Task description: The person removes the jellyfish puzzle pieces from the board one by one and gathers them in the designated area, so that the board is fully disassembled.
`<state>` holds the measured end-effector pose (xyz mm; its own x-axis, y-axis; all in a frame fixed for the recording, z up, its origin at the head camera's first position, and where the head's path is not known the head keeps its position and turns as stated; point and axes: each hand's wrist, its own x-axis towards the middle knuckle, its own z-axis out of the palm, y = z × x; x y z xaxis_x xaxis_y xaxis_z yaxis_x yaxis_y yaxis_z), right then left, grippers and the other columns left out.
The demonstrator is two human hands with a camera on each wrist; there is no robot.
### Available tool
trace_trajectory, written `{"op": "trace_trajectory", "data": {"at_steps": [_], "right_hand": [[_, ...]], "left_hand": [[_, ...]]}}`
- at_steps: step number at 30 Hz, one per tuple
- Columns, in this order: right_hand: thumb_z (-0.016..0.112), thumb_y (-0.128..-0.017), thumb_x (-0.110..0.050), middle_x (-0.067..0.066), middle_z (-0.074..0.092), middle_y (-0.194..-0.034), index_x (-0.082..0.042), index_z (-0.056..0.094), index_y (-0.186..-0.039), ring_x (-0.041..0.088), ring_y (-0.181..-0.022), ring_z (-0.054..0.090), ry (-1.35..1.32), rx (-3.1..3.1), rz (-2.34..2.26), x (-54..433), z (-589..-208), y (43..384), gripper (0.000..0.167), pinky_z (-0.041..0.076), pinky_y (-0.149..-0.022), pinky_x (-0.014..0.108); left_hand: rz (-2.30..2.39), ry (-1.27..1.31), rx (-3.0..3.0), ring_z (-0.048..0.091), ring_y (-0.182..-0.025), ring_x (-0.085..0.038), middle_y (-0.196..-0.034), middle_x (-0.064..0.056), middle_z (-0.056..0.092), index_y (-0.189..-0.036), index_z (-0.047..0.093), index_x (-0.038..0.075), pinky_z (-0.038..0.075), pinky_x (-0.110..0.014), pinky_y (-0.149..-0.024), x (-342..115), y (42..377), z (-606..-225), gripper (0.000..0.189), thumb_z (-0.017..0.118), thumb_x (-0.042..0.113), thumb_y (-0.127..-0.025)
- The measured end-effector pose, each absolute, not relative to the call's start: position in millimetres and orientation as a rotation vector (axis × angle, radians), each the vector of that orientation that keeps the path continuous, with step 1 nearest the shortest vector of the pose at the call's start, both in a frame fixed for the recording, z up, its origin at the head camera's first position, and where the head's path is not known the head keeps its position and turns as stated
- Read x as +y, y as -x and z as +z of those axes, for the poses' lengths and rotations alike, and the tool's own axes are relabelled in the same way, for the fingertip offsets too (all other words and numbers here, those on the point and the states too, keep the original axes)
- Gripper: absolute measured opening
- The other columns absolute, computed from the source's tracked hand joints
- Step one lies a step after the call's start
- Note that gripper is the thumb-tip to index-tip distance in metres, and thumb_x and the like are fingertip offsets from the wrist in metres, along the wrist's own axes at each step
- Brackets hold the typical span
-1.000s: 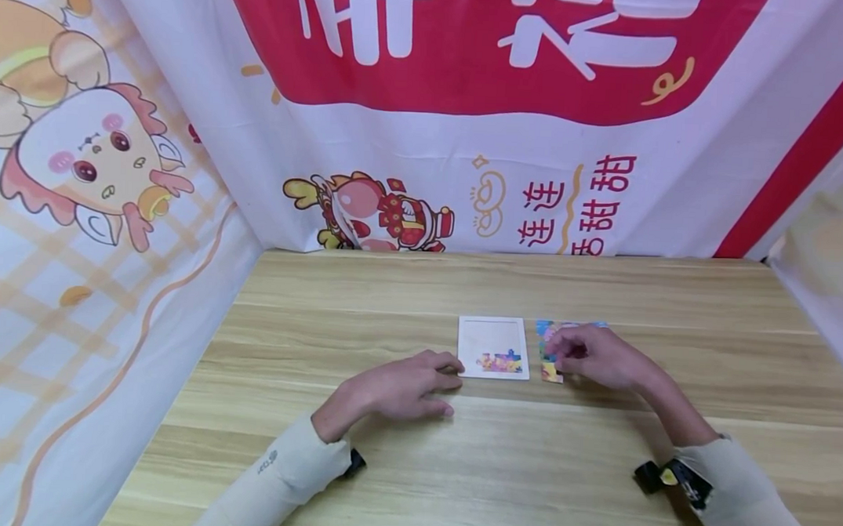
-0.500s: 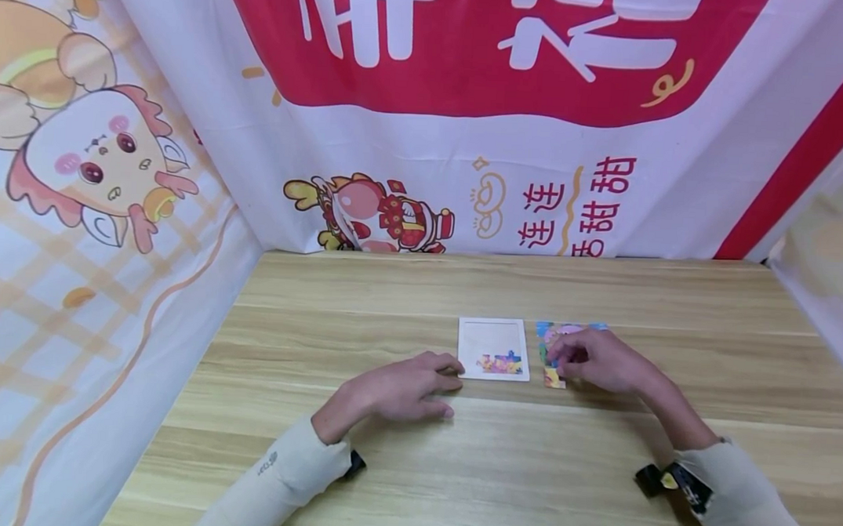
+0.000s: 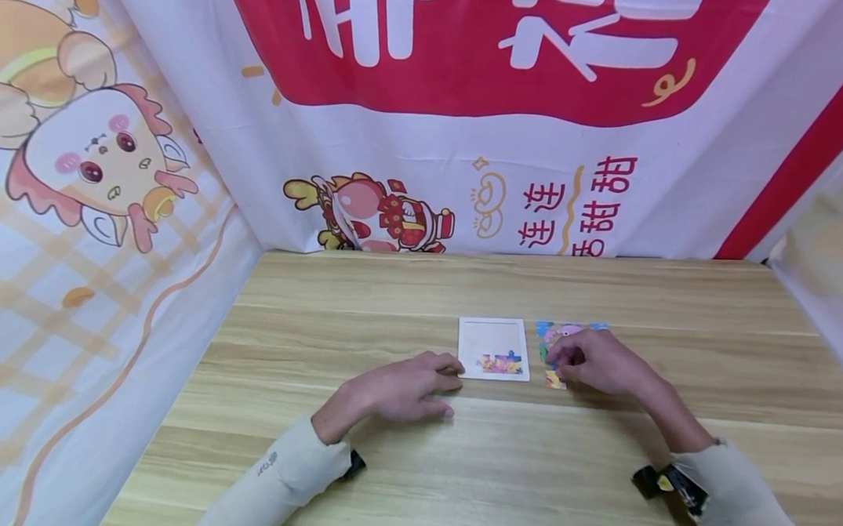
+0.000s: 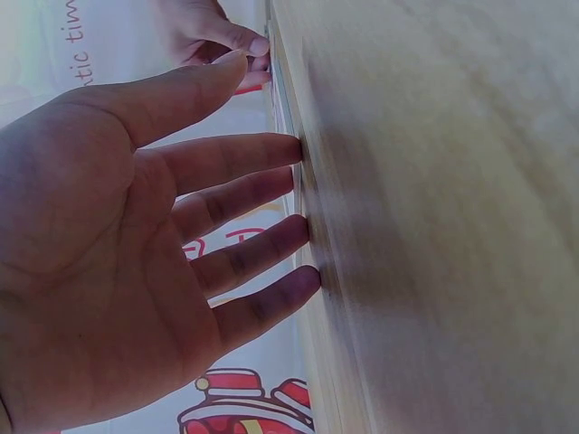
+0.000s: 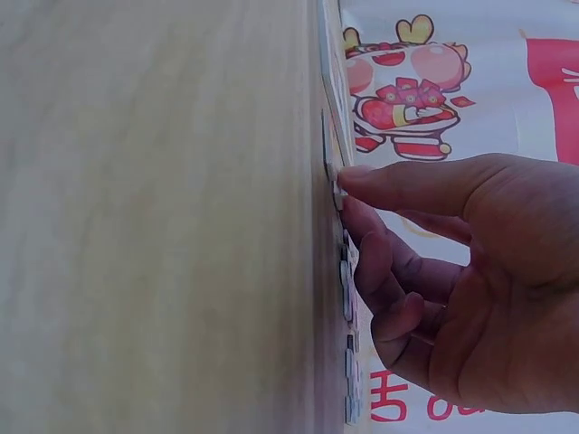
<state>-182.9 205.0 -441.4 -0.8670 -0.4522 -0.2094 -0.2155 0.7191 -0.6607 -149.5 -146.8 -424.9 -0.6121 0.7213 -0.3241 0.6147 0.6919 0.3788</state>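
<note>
A small white puzzle tray (image 3: pixel 490 337) lies on the wooden table, with several joined colourful pieces in its lower right part. My left hand (image 3: pixel 403 386) rests beside the tray's left edge, fingers spread and fingertips down near its lower left corner. In the left wrist view the left palm (image 4: pixel 86 235) holds nothing. To the right of the tray, my right hand (image 3: pixel 601 360) pinches a yellow and pink puzzle piece (image 3: pixel 554 380) between thumb and index finger, low at the tabletop. The right hand (image 5: pixel 488 271) hides part of the other loose puzzle pieces (image 3: pixel 546 331) behind it.
The wooden table (image 3: pixel 497 470) reaches back to a white and red printed cloth (image 3: pixel 412 145) hanging behind it. Another printed cloth (image 3: pixel 110 281) hangs along the left side. In the right wrist view, several flat puzzle pieces (image 5: pixel 351 389) lie in a row below the fingers.
The puzzle piece at my right fingertips has shifted slightly toward me and to the right, apart from the loose pieces behind it. The left hand and the tray have stayed put.
</note>
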Motion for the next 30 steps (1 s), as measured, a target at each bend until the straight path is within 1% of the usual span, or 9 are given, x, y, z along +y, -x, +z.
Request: {"op": "trace_trajectory", "data": {"at_steps": [7, 15, 20, 23, 30], "right_hand": [[0.078, -0.096, -0.007, -0.002, 0.074, -0.094, -0.013, 0.08, -0.104, 0.015, -0.084, 0.058, 0.546, 2.592, -0.889, 200.3, -438.4, 182.2, 0.01, 0.051, -0.071, 0.025], [0.078, -0.097, -0.008, -0.002, 0.071, -0.091, -0.012, 0.079, -0.106, 0.014, -0.082, 0.057, 0.601, 2.617, -0.891, 193.9, -437.0, 184.1, 0.01, 0.049, -0.069, 0.024], [0.075, -0.1, -0.011, -0.002, 0.069, -0.09, -0.011, 0.078, -0.112, 0.016, -0.083, 0.058, 0.58, 2.61, -0.874, 187.6, -435.7, 185.4, 0.013, 0.05, -0.069, 0.025], [0.074, -0.101, -0.011, -0.002, 0.072, -0.094, -0.01, 0.078, -0.116, 0.015, -0.086, 0.06, 0.589, 2.61, -0.868, 182.8, -434.5, 186.9, 0.015, 0.054, -0.073, 0.026], [0.075, -0.101, -0.012, -0.002, 0.075, -0.101, -0.013, 0.078, -0.116, 0.016, -0.09, 0.063, 0.591, 2.591, -0.872, 169.7, -433.2, 192.4, 0.016, 0.059, -0.085, 0.035]], "left_hand": [[0.312, -1.035, 2.45, 0.043, -0.155, -0.02, -0.167, -0.001, 0.046, -0.156, 0.058, 0.014, 0.038, -0.039, -0.129, -147.0, 149.0, -424.3, 0.053, 0.063, 0.039, -0.109], [0.311, -1.031, 2.459, 0.043, -0.154, -0.02, -0.167, 0.0, 0.047, -0.155, 0.058, 0.014, 0.039, -0.038, -0.129, -147.0, 148.8, -424.1, 0.053, 0.063, 0.039, -0.109], [0.316, -1.031, 2.46, 0.044, -0.155, -0.021, -0.166, -0.001, 0.048, -0.155, 0.058, 0.014, 0.039, -0.039, -0.129, -146.3, 148.5, -423.3, 0.054, 0.063, 0.04, -0.109], [0.318, -1.038, 2.467, 0.044, -0.155, -0.021, -0.166, -0.001, 0.048, -0.155, 0.059, 0.014, 0.039, -0.04, -0.129, -145.9, 148.2, -423.1, 0.053, 0.063, 0.04, -0.109], [0.329, -1.067, 2.472, 0.043, -0.157, -0.022, -0.168, -0.001, 0.047, -0.155, 0.059, 0.016, 0.038, -0.041, -0.13, -139.4, 148.1, -420.3, 0.053, 0.063, 0.041, -0.109]]}}
